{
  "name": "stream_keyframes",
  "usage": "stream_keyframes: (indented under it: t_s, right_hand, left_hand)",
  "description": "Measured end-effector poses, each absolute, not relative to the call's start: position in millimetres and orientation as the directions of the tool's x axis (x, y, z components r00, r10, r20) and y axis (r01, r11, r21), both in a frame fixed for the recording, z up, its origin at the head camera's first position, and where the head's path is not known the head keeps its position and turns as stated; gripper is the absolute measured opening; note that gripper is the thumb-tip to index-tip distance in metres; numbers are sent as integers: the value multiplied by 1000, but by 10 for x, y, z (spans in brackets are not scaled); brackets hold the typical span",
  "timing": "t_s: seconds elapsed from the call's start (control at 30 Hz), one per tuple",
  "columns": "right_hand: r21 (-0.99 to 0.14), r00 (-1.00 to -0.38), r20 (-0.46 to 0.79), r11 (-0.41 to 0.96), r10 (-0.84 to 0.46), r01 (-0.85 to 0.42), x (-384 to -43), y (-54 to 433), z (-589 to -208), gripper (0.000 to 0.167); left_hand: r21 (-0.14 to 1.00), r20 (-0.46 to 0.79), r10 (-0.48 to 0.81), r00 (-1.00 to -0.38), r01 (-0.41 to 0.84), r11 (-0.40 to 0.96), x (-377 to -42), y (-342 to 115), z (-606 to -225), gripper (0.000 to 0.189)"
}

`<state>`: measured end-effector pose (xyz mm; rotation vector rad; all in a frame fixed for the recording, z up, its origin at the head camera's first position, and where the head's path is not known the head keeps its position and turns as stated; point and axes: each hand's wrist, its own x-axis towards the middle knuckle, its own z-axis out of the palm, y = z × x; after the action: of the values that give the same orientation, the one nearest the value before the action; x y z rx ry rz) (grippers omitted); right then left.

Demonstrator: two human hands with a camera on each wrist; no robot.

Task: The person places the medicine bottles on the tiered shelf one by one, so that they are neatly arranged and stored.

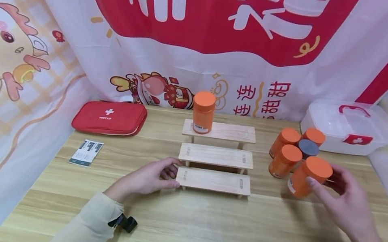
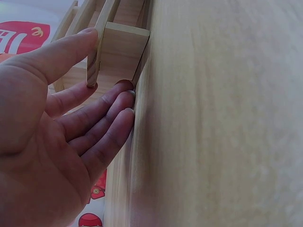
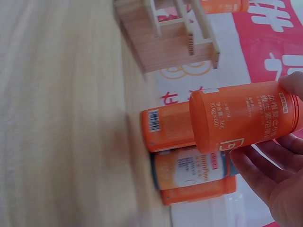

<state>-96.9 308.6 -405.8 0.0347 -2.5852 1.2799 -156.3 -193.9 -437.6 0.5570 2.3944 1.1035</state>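
Observation:
A three-tier wooden step rack [image 1: 213, 181] stands in the middle of the table. My left hand [image 1: 151, 177] pinches the left end of its lowest step, thumb above and index fingertip below; in the left wrist view the other fingers extend beside the rack's leg [image 2: 125, 42]. My right hand [image 1: 350, 205] grips an orange pill bottle [image 1: 304, 180], raised and slightly tilted; the right wrist view shows the bottle's printed label [image 3: 251, 116]. Just behind it cluster several bottles, orange ones [image 1: 286, 159] around one with a dark grey cap [image 1: 308, 147]. Another orange bottle [image 1: 203, 114] stands upright on the top step, left side.
At the back left lies a red first-aid pouch [image 1: 109, 118], with a blister pack [image 1: 86, 152] in front of it. A translucent white first-aid box [image 1: 347, 129] stands at the back right, behind the bottles. A printed cloth [image 1: 172, 65] hangs along the table's back edge.

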Motion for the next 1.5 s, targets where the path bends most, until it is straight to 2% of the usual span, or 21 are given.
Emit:
stream_keyframes:
  t_s: [0.23, 0.4, 0.83, 1.5]
  right_hand:
    - [-784, -943, 316, 588, 103, -199, -1019, 3015, -3912, 51]
    - [-778, -936, 336, 592, 107, -211, -1055, 2940, -3842, 55]
    - [-744, -895, 443, 576, 46, -339, -1212, 2796, -3707, 59]
    - [-755, -929, 369, 588, 19, -289, -1565, 2423, -3589, 59]
  left_hand:
    - [779, -219, 525, -822, 176, 601, -1567, -1948, -4380, 53]
    - [781, -219, 524, -823, 174, 600, -1567, -1944, -4369, 54]
    - [777, -219, 527, -821, 180, 604, -1576, -1941, -4368, 53]
    - [786, -224, 524, -822, 165, 595, -1580, -1945, -4404, 53]
